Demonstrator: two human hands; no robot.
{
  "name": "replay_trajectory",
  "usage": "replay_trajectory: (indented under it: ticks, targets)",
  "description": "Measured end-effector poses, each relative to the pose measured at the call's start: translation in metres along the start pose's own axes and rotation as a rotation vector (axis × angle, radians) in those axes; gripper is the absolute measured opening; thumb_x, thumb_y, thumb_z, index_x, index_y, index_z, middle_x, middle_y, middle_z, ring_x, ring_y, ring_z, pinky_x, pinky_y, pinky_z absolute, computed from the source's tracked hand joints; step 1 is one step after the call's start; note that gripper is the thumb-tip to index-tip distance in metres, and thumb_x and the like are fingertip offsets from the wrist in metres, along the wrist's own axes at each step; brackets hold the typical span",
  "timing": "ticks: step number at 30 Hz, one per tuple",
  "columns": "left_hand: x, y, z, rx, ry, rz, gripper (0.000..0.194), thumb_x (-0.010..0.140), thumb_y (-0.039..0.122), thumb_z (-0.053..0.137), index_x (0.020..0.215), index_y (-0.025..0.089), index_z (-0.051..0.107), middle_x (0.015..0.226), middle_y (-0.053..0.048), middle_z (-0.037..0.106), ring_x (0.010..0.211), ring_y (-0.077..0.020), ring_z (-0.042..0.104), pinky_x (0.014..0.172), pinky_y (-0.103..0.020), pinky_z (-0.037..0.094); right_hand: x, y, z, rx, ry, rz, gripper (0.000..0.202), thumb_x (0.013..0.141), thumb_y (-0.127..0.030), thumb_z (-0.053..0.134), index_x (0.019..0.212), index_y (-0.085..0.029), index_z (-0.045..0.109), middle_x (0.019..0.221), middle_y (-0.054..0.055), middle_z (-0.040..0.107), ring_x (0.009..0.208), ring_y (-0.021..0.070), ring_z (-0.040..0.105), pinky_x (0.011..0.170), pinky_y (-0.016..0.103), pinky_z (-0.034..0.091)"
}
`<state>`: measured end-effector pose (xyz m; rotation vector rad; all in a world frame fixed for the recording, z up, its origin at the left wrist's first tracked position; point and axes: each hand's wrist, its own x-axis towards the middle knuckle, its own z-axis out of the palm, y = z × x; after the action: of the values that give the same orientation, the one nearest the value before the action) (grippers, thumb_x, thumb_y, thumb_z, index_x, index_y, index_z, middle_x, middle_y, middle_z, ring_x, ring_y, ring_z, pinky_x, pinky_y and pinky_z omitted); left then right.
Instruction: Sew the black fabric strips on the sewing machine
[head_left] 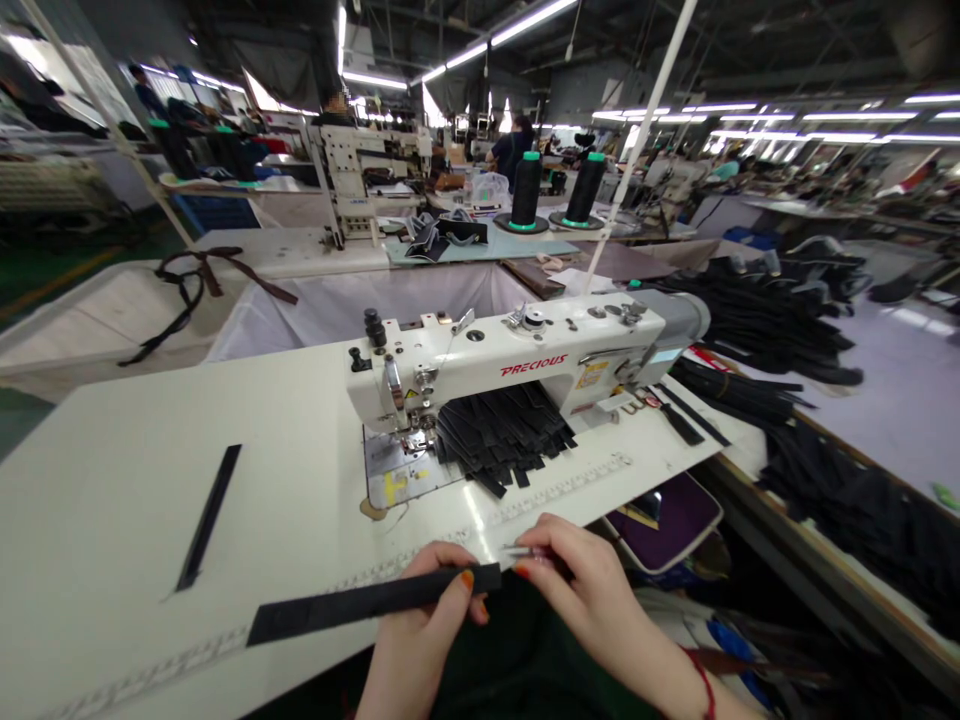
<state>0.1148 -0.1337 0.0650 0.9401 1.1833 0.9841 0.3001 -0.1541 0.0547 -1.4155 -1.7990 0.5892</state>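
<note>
The left hand (431, 620) holds 1 black strip (360, 600) in a closed grip, thumb flat on top and fingers curled underneath, close to the strip's right end. It reaches up from below, knuckles towards the machine. The strip extends leftward over the near edge of the white table (300, 450); whether its far end touches the surface, I cannot tell.

The right hand (585, 575) comes in from the lower right, its forearm slanting up and left, 1 red cord (703, 685) around the wrist. Thumb and index finger pinch 1 small metal tool (517, 550), its tip pointing left, just beside the strip's right end.

Beyond the hands, 1 printed ruler scale (562, 485) runs along the near side of the table. Past it stands 1 white sewing machine (487, 355), marked PRECIOUS. Under its arm lies 1 heap of black strips (502, 435), too overlapped to count. Well apart on the left, 1 loose strip (210, 518) lies slantwise on the table.

Behind the machine, 2 black thread cones (525, 190) with green tops stand upright. Over the edge of a pale cloth bin (97, 310) hang 2 straps, 1 brown strap (240, 268) and 1 black strap (178, 322).
</note>
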Motion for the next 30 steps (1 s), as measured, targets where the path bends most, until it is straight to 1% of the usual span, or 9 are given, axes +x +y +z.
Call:
replay_trajectory:
  ticks: [2,5,9,13,19,21,24,27,30]
  targets:
    - [0.001,-0.001,-0.001,-0.031,0.014,-0.004,0.011,0.076,0.03,0.065,0.08,0.02,0.065,0.054,0.002,0.063,0.056,-0.0167,0.059,0.063,-0.027,0.047,-0.003,0.0,0.003,0.106,0.062,0.049,0.015,0.092,-0.029,0.061,0.106,-0.023,0.06,0.085,0.002,0.063,0.07,0.0154,0.06,0.062,0.024,0.047]
    - [0.0,-0.002,-0.002,-0.13,-0.022,-0.065,0.014,0.076,0.031,0.068,0.083,0.019,0.064,0.058,0.002,0.062,0.054,-0.0146,0.057,0.06,-0.026,0.046,-0.005,-0.003,0.009,0.168,-0.016,-0.056,0.032,0.086,-0.021,0.064,0.118,-0.024,0.058,0.096,0.005,0.064,0.08,0.0175,0.062,0.066,0.025,0.051]
    - [-0.004,-0.003,-0.002,-0.262,-0.123,-0.162,0.029,0.073,0.043,0.076,0.083,0.018,0.066,0.061,0.001,0.06,0.053,-0.0136,0.053,0.053,-0.025,0.046,-0.001,-0.007,0.017,0.217,-0.054,-0.144,0.025,0.09,-0.011,0.049,0.105,-0.023,0.066,0.089,0.005,0.066,0.078,0.0175,0.063,0.068,0.028,0.049]
    - [-0.002,-0.01,-0.005,-0.177,-0.108,-0.078,0.038,0.071,0.051,0.078,0.083,0.016,0.07,0.057,0.001,0.057,0.05,-0.012,0.049,0.05,-0.023,0.043,0.003,-0.008,0.025,0.365,-0.007,0.084,0.023,0.094,-0.03,0.054,0.076,-0.02,0.065,0.07,0.001,0.057,0.064,0.0147,0.053,0.059,0.026,0.04]
    - [0.007,-0.012,-0.017,0.096,0.023,0.138,0.03,0.073,0.049,0.076,0.077,0.019,0.076,0.076,-0.006,0.068,0.076,-0.0227,0.062,0.07,-0.029,0.051,-0.005,-0.009,0.049,0.816,-0.119,0.436,0.045,0.086,-0.059,0.063,0.105,-0.018,0.067,0.059,-0.005,0.05,0.051,0.0102,0.039,0.052,0.024,0.033]
    - [0.009,-0.012,-0.021,0.106,0.121,0.162,0.03,0.071,0.048,0.077,0.078,0.019,0.075,0.081,-0.006,0.069,0.08,-0.0231,0.062,0.073,-0.029,0.051,-0.01,-0.009,0.053,0.815,-0.105,0.432,0.043,0.087,-0.059,0.061,0.089,-0.017,0.069,0.055,-0.005,0.047,0.049,0.0092,0.035,0.05,0.023,0.03]
    - [0.011,-0.015,-0.025,0.109,0.205,0.102,0.035,0.071,0.052,0.076,0.083,0.019,0.073,0.068,-0.003,0.065,0.062,-0.0177,0.057,0.058,-0.026,0.047,-0.014,-0.011,0.054,0.742,0.126,0.376,0.039,0.092,-0.052,0.058,0.075,-0.017,0.066,0.068,-0.001,0.053,0.05,0.008,0.033,0.047,0.023,0.027]
    - [0.012,-0.02,-0.022,0.138,0.097,0.084,0.037,0.074,0.056,0.072,0.074,0.018,0.069,0.056,0.001,0.056,0.052,-0.0144,0.049,0.051,-0.025,0.041,-0.014,-0.016,0.054,0.858,0.203,0.299,0.035,0.096,-0.048,0.053,0.08,-0.019,0.063,0.093,0.004,0.06,0.047,0.0054,0.028,0.043,0.024,0.023]
    - [0.012,-0.023,-0.019,0.093,0.009,0.059,0.04,0.076,0.056,0.07,0.064,0.018,0.063,0.053,0.002,0.053,0.051,-0.0134,0.047,0.051,-0.025,0.039,-0.009,-0.018,0.056,0.952,0.104,0.246,0.036,0.097,-0.048,0.05,0.077,-0.019,0.057,0.074,0.0,0.055,0.047,0.007,0.03,0.045,0.024,0.025]
